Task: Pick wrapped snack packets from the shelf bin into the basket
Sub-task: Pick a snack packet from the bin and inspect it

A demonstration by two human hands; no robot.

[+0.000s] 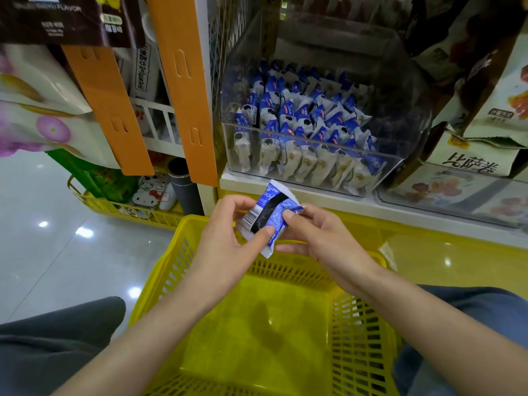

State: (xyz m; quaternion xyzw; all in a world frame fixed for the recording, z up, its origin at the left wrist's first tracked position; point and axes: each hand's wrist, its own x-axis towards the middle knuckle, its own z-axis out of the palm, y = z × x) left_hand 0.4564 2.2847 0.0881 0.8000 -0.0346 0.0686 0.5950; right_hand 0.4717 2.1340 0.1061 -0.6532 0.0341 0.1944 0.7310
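**Both hands on one packet, right over the basket**

Left hand (pixel 228 235) and right hand (pixel 320 235) pinch a blue-and-white wrapped snack packet (pixel 267 217), thumbs pressed on its face. It's held above the yellow plastic mesh basket (pixel 357 332), just below the clear plastic shelf bin (pixel 400 155) packed with matching packets.

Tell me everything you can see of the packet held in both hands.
The snack packet is a blue-and-white wrapper of shiny, crinkled film with a black band across it, a barcode on its white end and crimped white edges. It is tilted, held in the air near the far rim of the yellow basket. The left hand and right hand pinch it, thumbs on its face.
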